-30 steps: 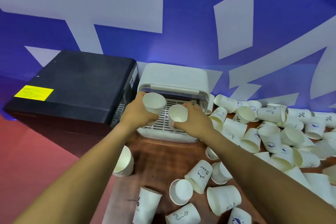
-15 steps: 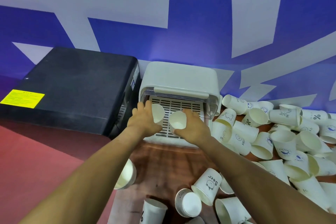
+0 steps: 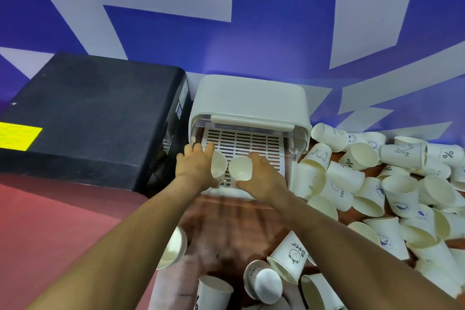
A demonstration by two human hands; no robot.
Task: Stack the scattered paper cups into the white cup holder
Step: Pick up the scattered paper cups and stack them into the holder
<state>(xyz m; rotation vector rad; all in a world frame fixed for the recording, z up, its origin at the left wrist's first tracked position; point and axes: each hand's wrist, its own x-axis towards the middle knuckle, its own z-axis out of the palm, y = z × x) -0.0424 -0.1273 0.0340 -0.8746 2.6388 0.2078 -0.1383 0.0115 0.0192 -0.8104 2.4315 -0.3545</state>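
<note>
Now both hands grip cups — left hand [image 3: 195, 168] one cup [image 3: 218, 164], right hand [image 3: 261, 178] another cup [image 3: 240, 168] — at holder [image 3: 249, 100] mouth

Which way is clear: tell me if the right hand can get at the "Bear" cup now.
Probably not yet: the right hand holds a cup at the white cup holder. The Bear cup lies uncovered beside that forearm.

- You're at a staged booth or demo space: a blue wall [image 3: 276, 40] with big white graphics.
- A wooden table [image 3: 226, 229] beside a black box [image 3: 95, 113].
</note>
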